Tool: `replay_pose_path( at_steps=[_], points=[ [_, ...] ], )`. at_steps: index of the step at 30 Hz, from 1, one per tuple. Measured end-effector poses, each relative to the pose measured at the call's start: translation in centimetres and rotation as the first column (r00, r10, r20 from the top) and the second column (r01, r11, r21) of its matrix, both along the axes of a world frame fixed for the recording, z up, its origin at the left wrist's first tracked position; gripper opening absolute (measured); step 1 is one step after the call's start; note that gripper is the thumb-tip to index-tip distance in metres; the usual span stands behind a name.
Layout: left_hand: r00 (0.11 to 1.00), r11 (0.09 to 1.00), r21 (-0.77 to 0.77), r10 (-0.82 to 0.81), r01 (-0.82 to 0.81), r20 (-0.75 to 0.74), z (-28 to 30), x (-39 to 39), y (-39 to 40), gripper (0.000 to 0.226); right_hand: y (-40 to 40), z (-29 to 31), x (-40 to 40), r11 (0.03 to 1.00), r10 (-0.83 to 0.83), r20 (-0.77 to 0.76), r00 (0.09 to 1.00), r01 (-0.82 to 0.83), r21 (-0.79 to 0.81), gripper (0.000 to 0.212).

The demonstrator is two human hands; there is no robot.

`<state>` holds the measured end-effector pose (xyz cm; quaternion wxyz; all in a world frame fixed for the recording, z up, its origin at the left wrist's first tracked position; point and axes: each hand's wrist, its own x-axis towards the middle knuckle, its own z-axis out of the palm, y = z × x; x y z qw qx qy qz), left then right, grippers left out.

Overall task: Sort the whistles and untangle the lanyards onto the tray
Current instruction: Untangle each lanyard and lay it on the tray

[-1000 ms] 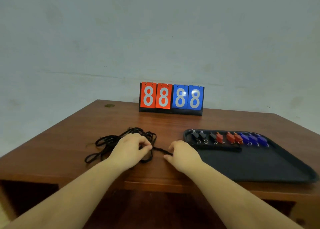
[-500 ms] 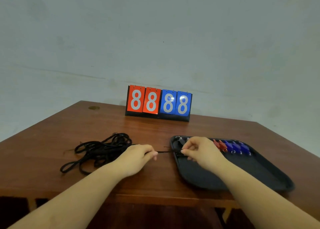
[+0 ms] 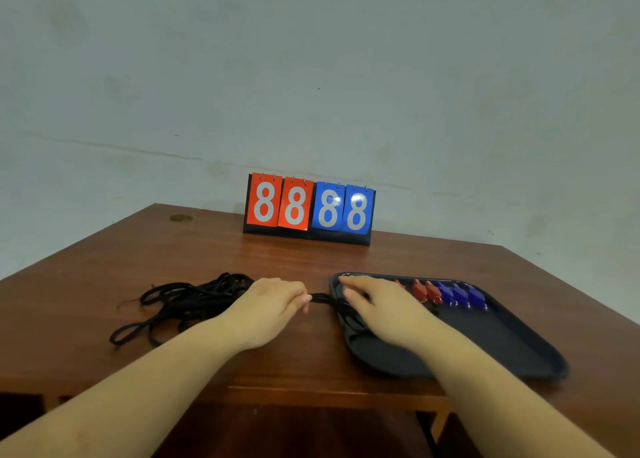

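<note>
Left hand knuckles up on the wooden surface, fingers curled, pinching one black lanyard strand at the fingertips. Strand runs taut from those fingertips across the short gap to the right hand and over the near-left rim of the black tray.

Right hand lies palm down over the tray's far-left corner, fingers bent onto the strand where it enters the tray; looks like it is pressing or pinching it, exact grip hidden under the hand. A bit of black cord loops on the tray floor just below that hand's thumb side.

Tangled pile of black lanyards sits on the surface directly left of the left hand, partly behind its wrist, loops spilling toward the near-left.

Just right of the right hand, along the tray's far edge: red whistles, two clear and maybe one more half hidden by the hand, then three blue whistles, all in a row, touching or nearly so, metal rings toward the near side. Anything further left in that row is covered by the hand.

Beyond both hands, at the back of the surface: flip scoreboard, two red cards and two blue, each showing 8.
</note>
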<state>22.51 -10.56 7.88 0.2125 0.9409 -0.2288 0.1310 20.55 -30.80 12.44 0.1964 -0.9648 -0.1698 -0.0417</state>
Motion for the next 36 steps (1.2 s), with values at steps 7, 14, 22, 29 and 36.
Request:
replay_pose_path(
  at_steps=[7,14,22,29,36],
  points=[
    [1.0,1.0,-0.029,0.008,-0.009,-0.029,1.1,-0.6,0.3,0.027,2.5,0.0,-0.2,0.991,0.045,-0.034,0.998,-0.04,0.124,0.026],
    [0.989,0.992,0.045,0.125,-0.122,-0.074,0.8,-0.7,3.3,0.028,-4.3,0.5,0.4,0.994,-0.106,-0.002,0.994,0.106,0.038,0.03],
    [0.962,0.983,-0.054,0.184,-0.177,0.203,4.2,-2.1,1.4,0.024,-5.5,1.5,-1.5,0.97,-0.13,0.12,0.984,0.101,0.22,0.034],
    [0.992,0.949,-0.314,0.046,-0.007,0.117,5.8,-9.8,1.1,0.02,-4.2,2.8,-7.7,0.769,0.125,-0.033,0.992,-0.076,0.635,0.038],
    [0.994,0.902,-0.431,-0.038,-0.009,-0.1,-3.6,-13.7,0.3,0.024,-0.7,-6.9,-11.0,0.927,0.057,-0.046,0.997,-0.036,0.373,0.057]
  ],
)
